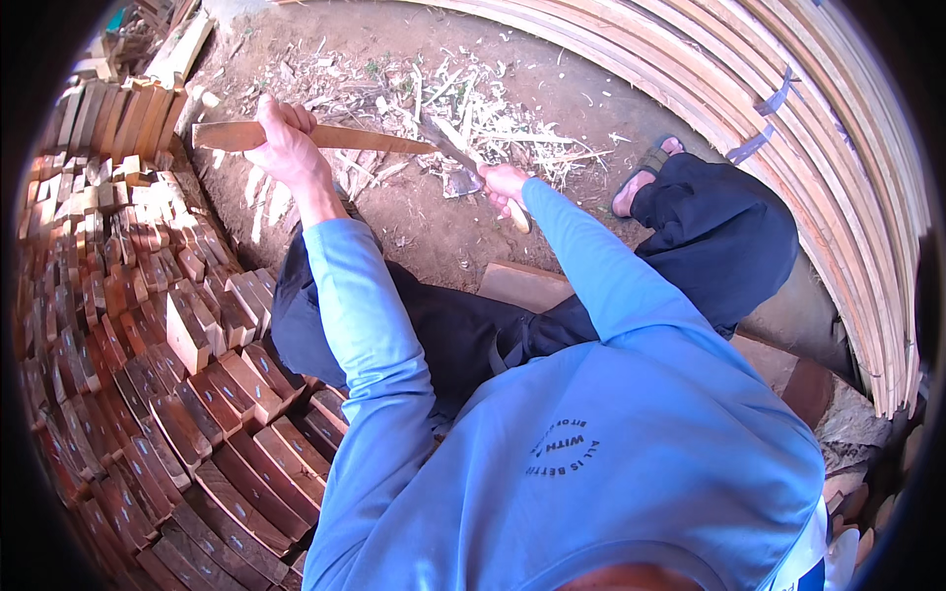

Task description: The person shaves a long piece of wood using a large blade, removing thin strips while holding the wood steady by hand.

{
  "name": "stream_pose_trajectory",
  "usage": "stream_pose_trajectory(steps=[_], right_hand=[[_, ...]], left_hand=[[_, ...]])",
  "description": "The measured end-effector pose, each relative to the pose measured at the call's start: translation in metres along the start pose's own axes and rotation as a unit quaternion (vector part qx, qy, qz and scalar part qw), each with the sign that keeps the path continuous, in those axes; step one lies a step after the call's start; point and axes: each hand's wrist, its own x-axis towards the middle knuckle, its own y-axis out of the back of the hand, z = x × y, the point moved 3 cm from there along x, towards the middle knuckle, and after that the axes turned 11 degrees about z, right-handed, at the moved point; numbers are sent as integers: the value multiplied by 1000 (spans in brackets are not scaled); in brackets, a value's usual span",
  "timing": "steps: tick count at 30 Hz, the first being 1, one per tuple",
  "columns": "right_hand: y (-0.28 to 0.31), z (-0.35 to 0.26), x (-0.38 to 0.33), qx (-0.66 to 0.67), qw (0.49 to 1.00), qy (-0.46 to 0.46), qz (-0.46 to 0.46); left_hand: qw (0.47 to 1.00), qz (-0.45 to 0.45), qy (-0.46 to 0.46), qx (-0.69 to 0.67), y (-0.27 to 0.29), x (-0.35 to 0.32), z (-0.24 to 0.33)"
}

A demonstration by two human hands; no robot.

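Position: a flat, tapered brown wooden piece (370, 140) lies crosswise ahead of the person, above the littered ground. The left hand (286, 138) is clamped on it toward its broader end. The right hand (505, 185) has its grip closed around the handle of a dark, narrow-bladed metal hand tool (451, 148). The blade is at the narrow end of the piece; whether the two touch cannot be determined.

Hazards (judgement):
1. Blade skid. A glancing angle or hard grain could send the edge along the piece toward the bare left fingers.
2. Rotation. The single-handed hold on a thin, flat section may let the piece twist under load. Support beneath its narrow end cannot be confirmed.
3. Overshoot. A missed stroke could carry the edge toward the legs or the open-sandalled right foot (641, 179).
4. Disturbed stock. A knock from the left knee could dislodge blocks from the adjacent stack.

Materials: pale, curled and splintered wood shavings (562, 148) cover part of the brown, compacted earth ground (424, 236). Reddish-brown, rectangular wooden blocks (217, 424) stand in tight rows at left. Long, pale wooden planks (631, 69) are layered at right, apparently curved by the lens.
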Motion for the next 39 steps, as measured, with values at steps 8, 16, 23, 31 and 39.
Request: stream_pose_trajectory(steps=[8,16,23,31,39], right_hand=[[6,14,3,-334,938,46,78],[10,26,22,-422,864,209,179],[17,7,-18,-203,969,60,128],[-15,7,-21,-203,973,70,86],[-14,-43,-41,-59,987,132,69]], left_hand=[[1000,24,3,4,1,5,-2],[1000,8,-9,4,-5,-3,1],[999,12,-31,10,7,4,-1],[999,29,-28,20,9,6,-3],[998,51,-15,23,20,10,-3]])
